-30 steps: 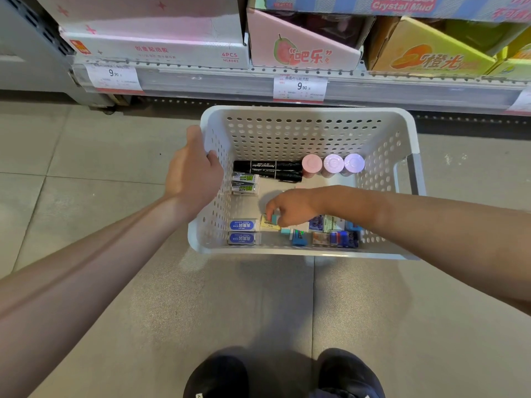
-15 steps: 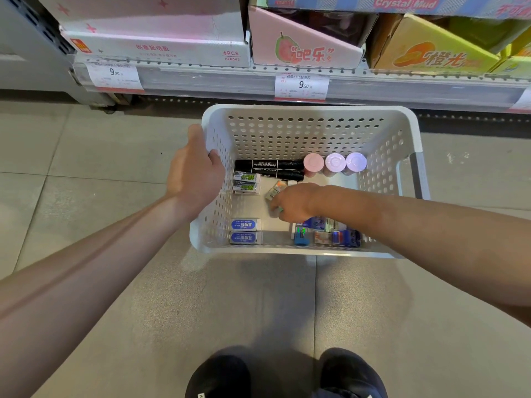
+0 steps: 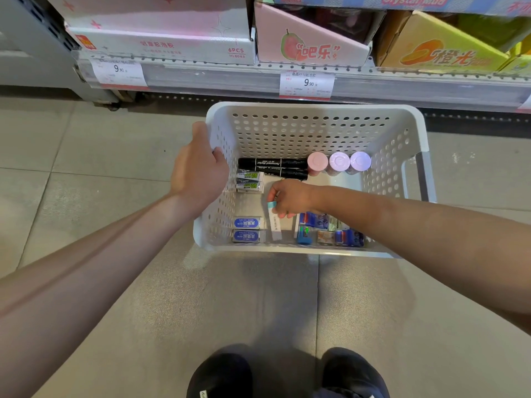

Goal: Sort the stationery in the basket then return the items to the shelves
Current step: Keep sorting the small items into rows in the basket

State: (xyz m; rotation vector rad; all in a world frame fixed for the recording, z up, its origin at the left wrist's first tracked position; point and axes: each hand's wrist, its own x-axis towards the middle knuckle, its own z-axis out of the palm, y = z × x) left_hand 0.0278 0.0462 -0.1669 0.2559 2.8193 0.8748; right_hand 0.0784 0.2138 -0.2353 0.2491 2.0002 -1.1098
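A slim white stick with a teal cap (image 3: 273, 219) lies on the floor of the white perforated basket (image 3: 316, 110), just right of two blue-labelled erasers (image 3: 247, 228) stacked near the front wall. The right hand (image 3: 290, 198) reaches in from the right and pinches the stick at its capped end, fingers curled round it. The left hand (image 3: 198, 170) grips the basket's left rim, thumb inside, fingers curled over the edge.

Toward the back of the basket two black permanent markers (image 3: 273, 167) lie side by side, with three round pastel caps (image 3: 339, 161) in a row just to their right. Two green-labelled erasers (image 3: 249, 180) sit in front of the markers by the left wall. A loose heap of small blue and red packets (image 3: 330, 229) fills the front right corner under the right forearm.

The basket stands on a grey tiled floor (image 3: 86, 196) just before a shelf edge (image 3: 215, 79) carrying price tags (image 3: 307, 84), with a pink display box (image 3: 310, 44) above, and black shoes (image 3: 224, 374) show at the bottom
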